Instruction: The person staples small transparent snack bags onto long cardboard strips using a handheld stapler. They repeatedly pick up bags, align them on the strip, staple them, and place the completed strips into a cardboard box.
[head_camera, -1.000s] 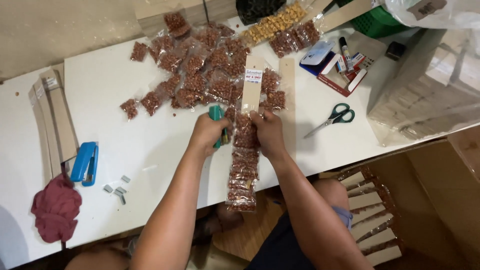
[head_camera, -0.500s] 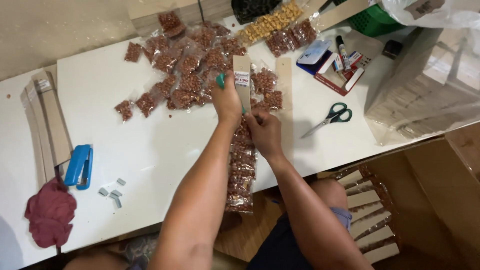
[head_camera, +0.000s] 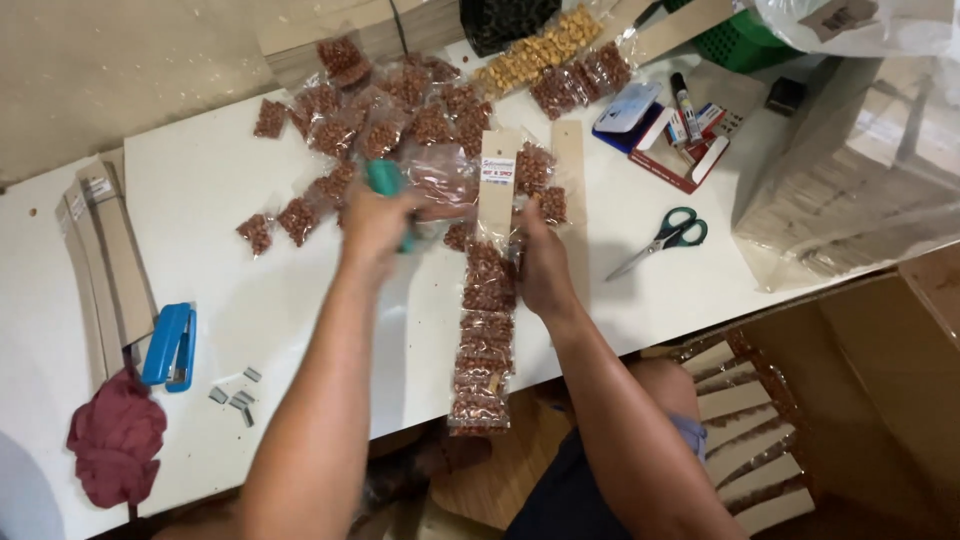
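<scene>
A long cardboard strip (head_camera: 496, 185) with several small clear packets of brown nuts (head_camera: 484, 340) fixed along it lies across the white table and hangs over the near edge. My right hand (head_camera: 540, 262) presses on the strip near its middle. My left hand (head_camera: 378, 215) grips a teal stapler (head_camera: 384, 180) and also pinches a loose packet of nuts (head_camera: 440, 183) just left of the strip's top. A pile of loose nut packets (head_camera: 390, 120) lies behind my hands.
A blue stapler (head_camera: 168, 345), loose staple bars (head_camera: 235, 395) and a dark red cloth (head_camera: 115, 440) lie at the left beside cardboard strips (head_camera: 105, 255). Scissors (head_camera: 665, 240), a red box with markers (head_camera: 675, 140) and a bare cardboard strip (head_camera: 570, 190) are to the right. Finished strips (head_camera: 745, 440) sit in a box below.
My left hand, with the teal stapler, has moved left from the strip's top towards the pile and picked up a loose packet. My right hand stays on the strip.
</scene>
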